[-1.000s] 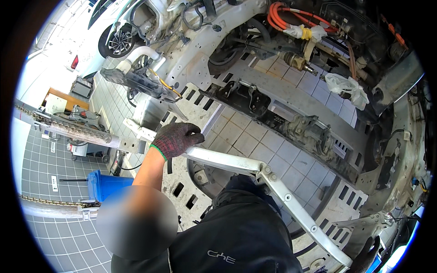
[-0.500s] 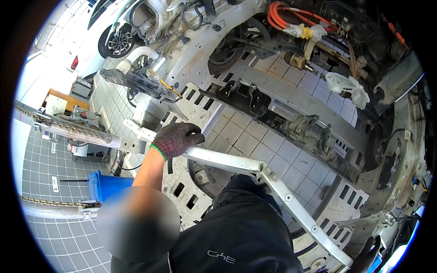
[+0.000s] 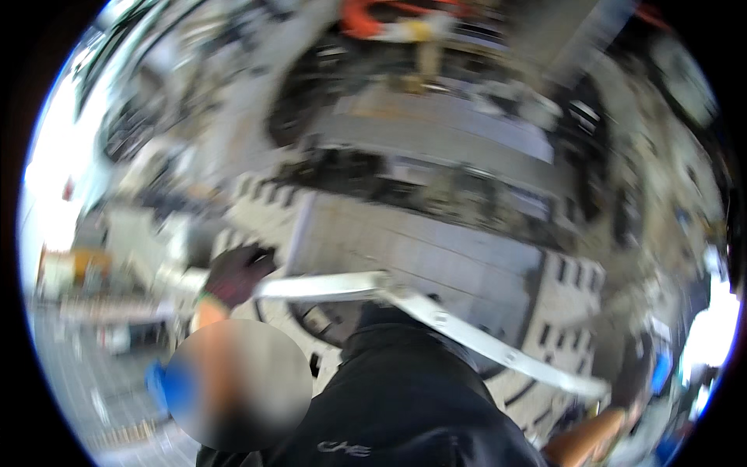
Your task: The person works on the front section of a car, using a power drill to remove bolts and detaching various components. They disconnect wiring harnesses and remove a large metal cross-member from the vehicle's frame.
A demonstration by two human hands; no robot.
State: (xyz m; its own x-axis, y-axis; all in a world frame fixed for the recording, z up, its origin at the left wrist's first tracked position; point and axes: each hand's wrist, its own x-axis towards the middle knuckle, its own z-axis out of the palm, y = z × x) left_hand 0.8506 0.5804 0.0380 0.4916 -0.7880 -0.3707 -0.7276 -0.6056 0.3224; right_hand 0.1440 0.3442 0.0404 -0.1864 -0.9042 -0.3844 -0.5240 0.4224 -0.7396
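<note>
A long, silver-white bumper beam (image 3: 476, 333) with a bend in its middle spans the view in front of my body. My left hand (image 3: 240, 274), in a dark glove with a green cuff, is closed over the beam near its left end. At the far right, my right hand (image 3: 636, 372) is by the beam's right end. It also looks dark-gloved, but blur smears its fingers, and whether it touches the beam cannot be made out.
Ahead lies a stripped vehicle front, with a dark crossmember (image 3: 436, 183) and orange cables (image 3: 362, 19). Slotted metal plates (image 3: 562, 303) and a tiled floor (image 3: 405, 241) show below. A blue bin (image 3: 159, 385) stands at left, partly hidden by a blurred disc.
My view has turned, and the whole scene is smeared. My right forearm has come into view at lower right. My left hand stays on the beam.
</note>
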